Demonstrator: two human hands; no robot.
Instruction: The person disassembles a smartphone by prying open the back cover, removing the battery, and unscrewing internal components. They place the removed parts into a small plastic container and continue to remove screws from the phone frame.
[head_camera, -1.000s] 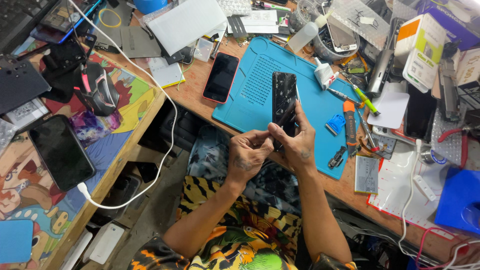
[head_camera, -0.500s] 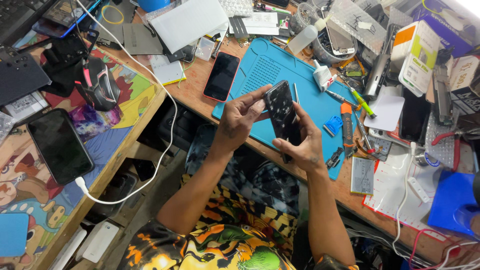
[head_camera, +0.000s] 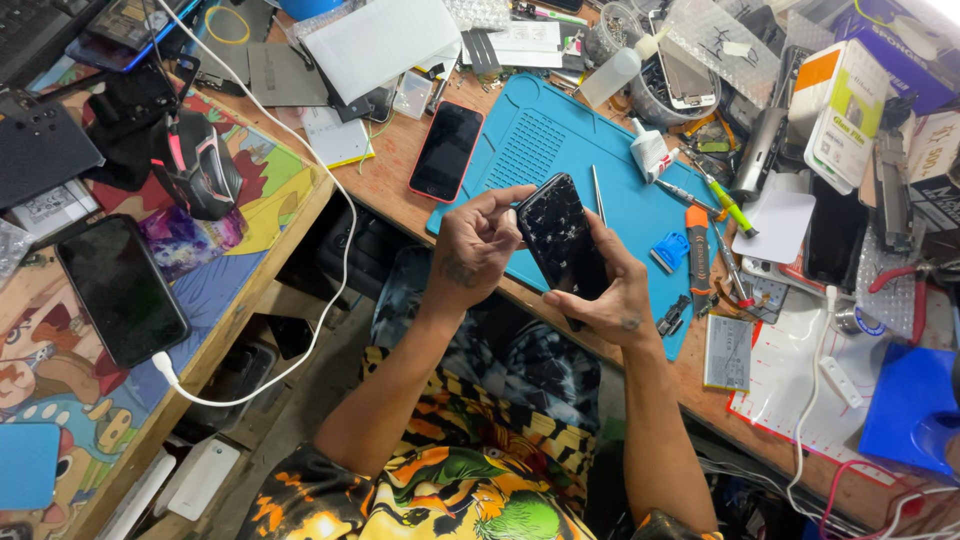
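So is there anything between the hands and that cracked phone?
Nothing visible: the right hand cradles the cracked black phone directly from below, and the left hand pinches its upper left edge with bare fingertips.

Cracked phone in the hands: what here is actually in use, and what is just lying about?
In use:
cracked black phone
left hand, fingers at its top edge
right hand, cradling it

Lying about:
red-edged phone
blue mat
black phone on charger cable
computer mouse
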